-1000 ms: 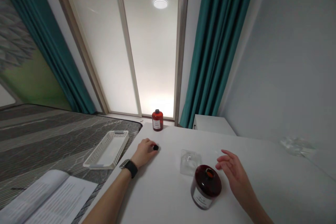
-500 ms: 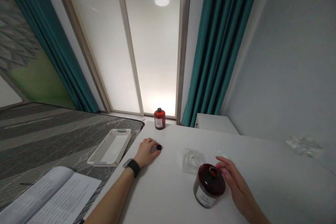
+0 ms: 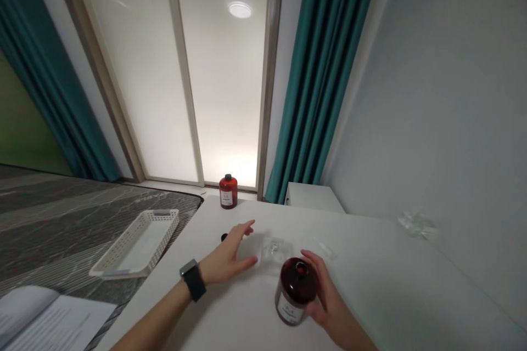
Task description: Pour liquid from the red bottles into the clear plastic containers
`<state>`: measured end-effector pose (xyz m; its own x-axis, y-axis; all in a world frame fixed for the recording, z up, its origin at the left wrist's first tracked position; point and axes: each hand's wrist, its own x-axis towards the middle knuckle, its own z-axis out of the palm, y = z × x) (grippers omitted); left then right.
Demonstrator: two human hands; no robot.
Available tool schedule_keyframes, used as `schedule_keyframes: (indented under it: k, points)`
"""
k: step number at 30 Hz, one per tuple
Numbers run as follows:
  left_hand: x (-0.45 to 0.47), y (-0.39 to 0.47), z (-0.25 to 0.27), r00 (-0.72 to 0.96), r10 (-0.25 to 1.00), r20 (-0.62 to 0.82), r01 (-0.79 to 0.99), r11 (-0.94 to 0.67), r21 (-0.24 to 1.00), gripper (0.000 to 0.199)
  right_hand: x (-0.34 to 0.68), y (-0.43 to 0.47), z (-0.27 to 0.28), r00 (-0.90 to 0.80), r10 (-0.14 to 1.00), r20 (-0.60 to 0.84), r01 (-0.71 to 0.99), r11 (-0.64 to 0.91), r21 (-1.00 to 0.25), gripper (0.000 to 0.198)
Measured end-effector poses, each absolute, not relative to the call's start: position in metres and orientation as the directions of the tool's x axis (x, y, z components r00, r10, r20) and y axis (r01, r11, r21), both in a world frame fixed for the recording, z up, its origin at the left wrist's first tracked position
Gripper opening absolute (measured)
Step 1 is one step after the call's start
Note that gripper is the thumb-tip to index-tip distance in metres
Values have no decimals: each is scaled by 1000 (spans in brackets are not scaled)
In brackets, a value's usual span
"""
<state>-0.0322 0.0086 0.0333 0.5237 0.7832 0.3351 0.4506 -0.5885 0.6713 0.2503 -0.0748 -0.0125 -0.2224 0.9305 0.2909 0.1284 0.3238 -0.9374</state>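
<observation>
A dark brown-red bottle (image 3: pixel 298 287) with a white label stands upright on the white table, its mouth uncapped. My right hand (image 3: pixel 328 297) wraps around its right side, fingers behind and thumb in front. My left hand (image 3: pixel 231 256), wearing a black-banded watch, hovers over the table left of the bottle with fingers spread and nothing in them. Just behind that hand lies a small black cap (image 3: pixel 224 237), partly covered by it. Clear plastic packaging (image 3: pixel 274 249) sits between my left hand and the bottle.
A capped red bottle (image 3: pixel 228 192) stands at the table's far edge. A white basket (image 3: pixel 152 241) and an open book (image 3: pixel 66 321) lie on the dark striped surface to the left. Crumpled clear plastic (image 3: pixel 415 225) rests near the right wall.
My left hand has let go of the black cap and moved right toward the bottle, fingers spreading. My right hand has closed around the bottle's side. The view has turned slightly right.
</observation>
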Motion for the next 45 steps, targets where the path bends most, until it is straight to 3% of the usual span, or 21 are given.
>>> schedule_keyframes:
  k: [2, 5, 11, 15, 22, 27, 31, 36, 40, 45]
  points:
    - [-18, 13, 36, 595, 743, 307, 431, -617, 658, 90, 243, -78, -15, -208, 945, 252, 172, 289, -942, 93]
    - [-5, 22, 30, 654, 706, 273, 423, -640, 642, 96, 234, -80, -20, -163, 960, 226, 202, 257, -945, 93]
    - [4, 22, 9, 584, 755, 298, 419, -595, 686, 74, 234, -75, -24, -90, 950, 300, 239, 313, -919, 89]
    - [8, 17, 11, 533, 778, 333, 501, -607, 617, 62, 239, -68, -25, 57, 939, 338, 284, 309, -908, 83]
    - [-2, 11, 20, 562, 763, 319, 539, -631, 558, 67, 250, -55, -22, 140, 915, 379, 348, 313, -884, 79]
    - [-16, 9, 23, 566, 778, 275, 523, -596, 610, 40, 254, -53, -17, 125, 931, 342, 278, 299, -913, 86]
    - [-14, 11, 18, 561, 747, 357, 450, -638, 625, 65, 253, -52, -19, 79, 930, 360, 217, 337, -916, 83]
    - [-1, 12, 3, 595, 730, 337, 380, -624, 682, 79, 244, -47, -24, 219, 924, 312, 246, 257, -935, 102]
    - [6, 11, 0, 572, 758, 314, 426, -602, 676, 84, 243, -44, -23, 306, 870, 386, 326, 285, -901, 88]
    - [2, 8, 5, 622, 737, 264, 487, -628, 607, 80, 245, -47, -21, 255, 839, 480, 418, 352, -838, 70]
